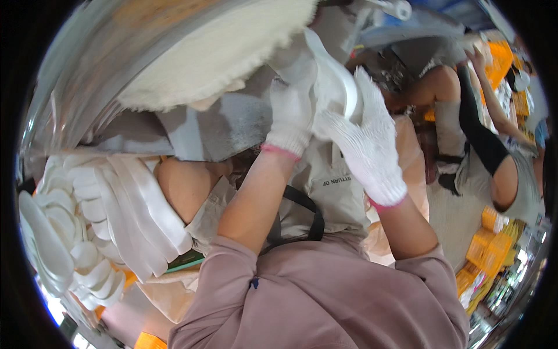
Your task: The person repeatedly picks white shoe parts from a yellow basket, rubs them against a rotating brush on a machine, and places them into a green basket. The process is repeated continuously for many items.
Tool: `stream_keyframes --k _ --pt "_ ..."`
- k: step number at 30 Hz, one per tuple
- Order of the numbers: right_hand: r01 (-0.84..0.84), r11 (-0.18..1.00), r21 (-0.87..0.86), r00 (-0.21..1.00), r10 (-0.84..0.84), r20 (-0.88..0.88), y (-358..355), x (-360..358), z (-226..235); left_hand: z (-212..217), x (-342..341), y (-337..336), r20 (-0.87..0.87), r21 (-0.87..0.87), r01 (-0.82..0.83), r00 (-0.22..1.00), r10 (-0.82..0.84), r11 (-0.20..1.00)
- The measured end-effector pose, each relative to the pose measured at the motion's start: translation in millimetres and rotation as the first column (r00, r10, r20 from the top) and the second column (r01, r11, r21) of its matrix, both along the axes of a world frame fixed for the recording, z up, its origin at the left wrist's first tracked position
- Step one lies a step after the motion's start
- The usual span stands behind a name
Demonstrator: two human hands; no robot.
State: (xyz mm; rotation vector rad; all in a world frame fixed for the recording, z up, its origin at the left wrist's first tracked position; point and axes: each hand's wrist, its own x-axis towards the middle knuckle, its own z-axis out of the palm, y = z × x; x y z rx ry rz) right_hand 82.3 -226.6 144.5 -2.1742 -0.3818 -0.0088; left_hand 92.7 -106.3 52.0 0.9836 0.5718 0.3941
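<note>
One broad buffing wheel [215,52], cream and fuzzy at its rim, fills the upper left above us, set in a grey metal housing [87,64] whose curved edge sweeps down the left side. Below it, at our left knee, sits a large heap of white moulded pieces [99,221], stacked in overlapping rows that crowd the lower left and leave little room on that side. To our right another person [494,157] sits close by with a black sleeve on the raised arm, and orange crates [491,247] line the floor beyond, so the open floor there is a narrow strip. Between our two gloved hands we hold one white curved piece [337,81], just beside the lower right edge of the wheel; we cannot tell whether it touches the fuzz. Our left hand [290,113], in a white knit glove with a pink cuff, is closed around the piece's left side, fingers wrapped upward. Our right hand [366,139], gloved alike, grips the right side, with the fingers spread along the piece's outer edge and the thumb pressed beneath. The only free space lies in the small gap under our forearms, above the apron [337,192].
</note>
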Motion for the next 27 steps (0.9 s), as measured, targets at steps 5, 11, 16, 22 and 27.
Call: stream_keyframes --k 5,11,16,22,27 --pt "0.138 0.982 0.125 0.975 -0.157 0.158 25 29 -14 -9 35 34 -0.051 -0.173 0.098 0.993 -0.108 0.980" --pt "-0.032 0.973 -0.229 0.999 0.025 -0.033 60 88 -26 -8 -57 128 -0.566 0.789 0.565 0.821 -0.073 0.240" --pt "-0.151 0.986 0.070 0.982 0.158 -0.100 55 79 -17 -24 -53 67 -0.569 0.246 0.570 0.740 -0.360 0.784" --pt "-0.291 0.645 -0.706 0.626 0.687 0.369 -1 12 13 -19 -13 64 0.003 -0.331 0.411 0.901 -0.435 0.849" --pt "-0.508 0.599 -0.620 0.723 0.687 0.071 0 -40 -8 -9 -79 61 0.288 -0.776 0.319 0.947 -0.144 0.544"
